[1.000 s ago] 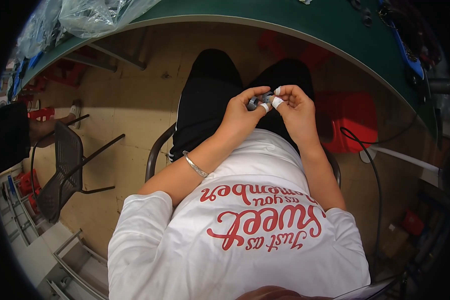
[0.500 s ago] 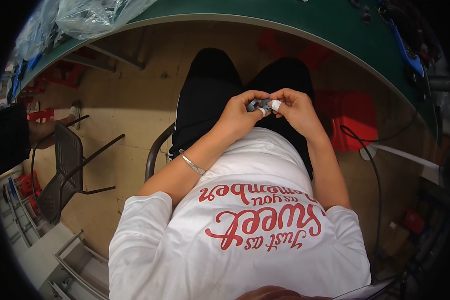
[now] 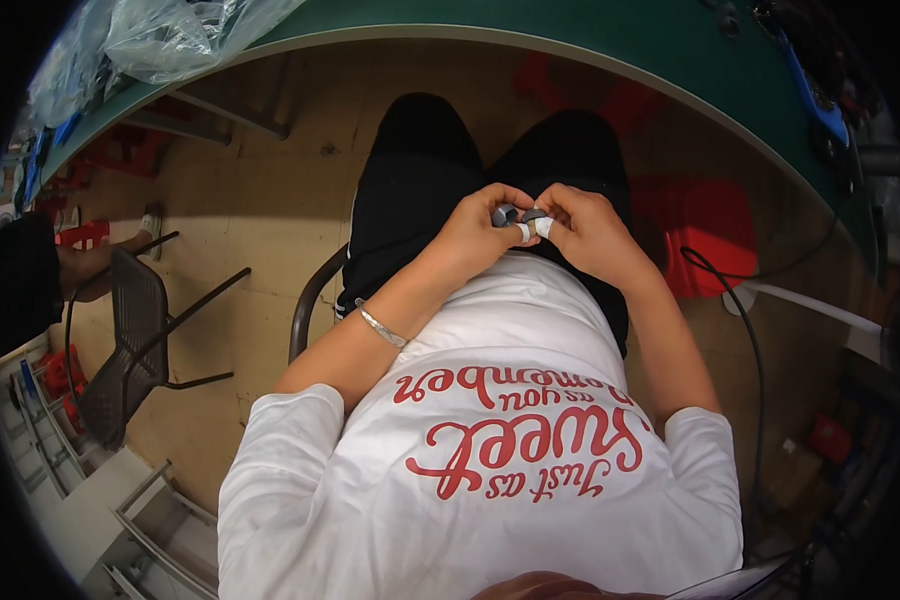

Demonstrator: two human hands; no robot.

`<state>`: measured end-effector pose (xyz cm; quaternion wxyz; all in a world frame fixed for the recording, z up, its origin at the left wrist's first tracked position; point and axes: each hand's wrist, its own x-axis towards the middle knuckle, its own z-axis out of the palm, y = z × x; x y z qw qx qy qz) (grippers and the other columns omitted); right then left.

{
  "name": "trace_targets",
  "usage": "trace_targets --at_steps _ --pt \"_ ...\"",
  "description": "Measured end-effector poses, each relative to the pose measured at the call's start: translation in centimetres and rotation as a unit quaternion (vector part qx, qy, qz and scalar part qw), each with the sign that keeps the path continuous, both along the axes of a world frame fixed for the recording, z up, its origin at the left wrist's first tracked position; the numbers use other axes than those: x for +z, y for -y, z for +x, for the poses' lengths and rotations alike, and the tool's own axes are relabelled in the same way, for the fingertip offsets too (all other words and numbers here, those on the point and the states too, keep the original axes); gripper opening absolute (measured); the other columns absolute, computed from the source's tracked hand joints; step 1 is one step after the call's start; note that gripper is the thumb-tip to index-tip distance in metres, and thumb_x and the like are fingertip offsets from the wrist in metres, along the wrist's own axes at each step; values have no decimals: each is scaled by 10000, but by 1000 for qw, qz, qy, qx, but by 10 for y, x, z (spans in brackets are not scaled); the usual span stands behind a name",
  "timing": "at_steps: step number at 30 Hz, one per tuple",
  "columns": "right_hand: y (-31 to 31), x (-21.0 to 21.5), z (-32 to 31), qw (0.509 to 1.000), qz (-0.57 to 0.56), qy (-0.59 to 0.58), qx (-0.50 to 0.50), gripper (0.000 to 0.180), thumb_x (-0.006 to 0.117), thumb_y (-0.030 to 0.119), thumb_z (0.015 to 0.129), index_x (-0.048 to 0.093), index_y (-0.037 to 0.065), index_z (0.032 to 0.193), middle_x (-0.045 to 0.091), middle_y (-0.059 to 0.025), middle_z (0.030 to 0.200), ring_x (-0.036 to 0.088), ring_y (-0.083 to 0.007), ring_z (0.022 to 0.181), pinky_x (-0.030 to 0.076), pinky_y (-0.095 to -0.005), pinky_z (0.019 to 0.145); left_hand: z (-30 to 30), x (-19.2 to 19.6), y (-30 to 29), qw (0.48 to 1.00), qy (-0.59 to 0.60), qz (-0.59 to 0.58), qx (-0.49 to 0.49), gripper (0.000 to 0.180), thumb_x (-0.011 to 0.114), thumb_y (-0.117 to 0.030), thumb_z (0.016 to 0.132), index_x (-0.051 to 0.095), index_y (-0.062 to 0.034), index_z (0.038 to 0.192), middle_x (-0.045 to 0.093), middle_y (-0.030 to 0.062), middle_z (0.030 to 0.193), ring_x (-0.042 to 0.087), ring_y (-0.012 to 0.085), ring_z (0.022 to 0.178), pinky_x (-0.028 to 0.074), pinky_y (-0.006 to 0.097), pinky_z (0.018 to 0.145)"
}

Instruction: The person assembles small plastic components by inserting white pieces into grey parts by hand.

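Both hands meet above my lap, their fingertips almost touching. My left hand [image 3: 478,232] is closed in a pinch on a small grey part [image 3: 504,214] with a rounded, hollow-looking end. Between the fingertips of my right hand [image 3: 588,232], also pinched, sits a darker grey piece [image 3: 533,214]. Whether the two grey pieces are joined cannot be made out, since the fingers cover much of them. White tape wraps both thumbs.
A green table [image 3: 410,18] with a pale curved edge stands ahead, with clear plastic bags [image 3: 170,40] at its left. Right of my legs are a red stool [image 3: 705,235] and a black cable [image 3: 750,340]. A brown chair [image 3: 135,340] and another person's leg [image 3: 95,265] are at left.
My right hand has turned slightly, its thumb moving left and down toward the left thumb. The grey part has shifted a little between the fingertips; both hands keep their pinch.
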<state>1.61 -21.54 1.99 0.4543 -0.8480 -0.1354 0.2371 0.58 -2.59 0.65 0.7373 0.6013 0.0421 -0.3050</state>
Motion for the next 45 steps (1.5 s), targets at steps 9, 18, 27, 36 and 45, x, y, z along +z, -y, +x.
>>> trace_targets --at_steps 9,18,27,36,45 --pt "5 -3 6 963 175 -179 -98 182 594 48 876 628 -30 1037 645 -40 880 589 -85 760 487 -229 688 8 -4 -7 983 -124 -127 39 250 605 63 829 534 57 1068 616 175 1007 661 210 892 558 271 834" --pt "-20 15 -9 958 11 283 -44 111 596 -10 767 562 7 872 565 -121 834 589 -287 758 479 -341 647 6 -2 -9 977 -163 -138 6 292 560 -315 947 624 -32 977 620 37 845 569 92 694 470 215 553" --pt "-32 31 -22 966 41 248 -57 246 605 -72 710 548 4 936 581 -121 882 603 -266 802 484 -332 733 -4 -8 -12 975 -155 -161 -13 218 555 -251 946 583 -56 853 540 -10 711 474 54 594 369 188 443" --pt "-29 34 -21 975 150 150 -58 509 567 -95 721 455 44 1198 558 -46 916 541 -128 856 441 -265 823 -3 6 -20 926 -263 -265 -53 305 572 -326 937 591 -73 1107 488 -17 731 413 46 568 315 146 425" --pt "-32 115 45 932 285 224 -28 628 686 -9 748 412 41 1312 530 -61 1053 530 -143 970 427 -285 892 91 133 -71 979 79 -161 99 290 656 -340 872 575 -72 796 532 10 663 439 68 484 323 190 403"
